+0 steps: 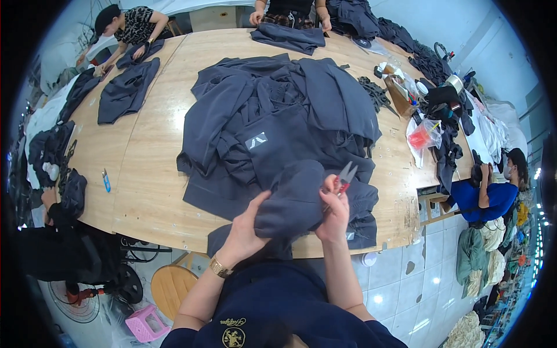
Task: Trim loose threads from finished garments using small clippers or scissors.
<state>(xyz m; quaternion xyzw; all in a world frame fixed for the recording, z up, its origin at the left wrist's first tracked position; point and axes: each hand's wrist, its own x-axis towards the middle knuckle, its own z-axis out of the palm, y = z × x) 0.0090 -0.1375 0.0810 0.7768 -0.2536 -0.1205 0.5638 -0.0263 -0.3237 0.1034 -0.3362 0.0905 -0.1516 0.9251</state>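
Left hand point(248, 229) is pinching dark cloth point(290, 200) by the table's point(151, 191) near edge. Right hand point(333, 216) is gripping red scissors point(347, 176) against the other side, points aiming away, probably so they're not snagging anything. Clothes pile point(272, 124) is lying just beyond.

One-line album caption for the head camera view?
Left hand grips dark cloth; right hand holds red-handled snips over piled garments.

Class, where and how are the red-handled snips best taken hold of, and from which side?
Probably by the red handles, coming from the person's near side: the parted blades point away, forward and rightward, while the handles lie in the right grip.
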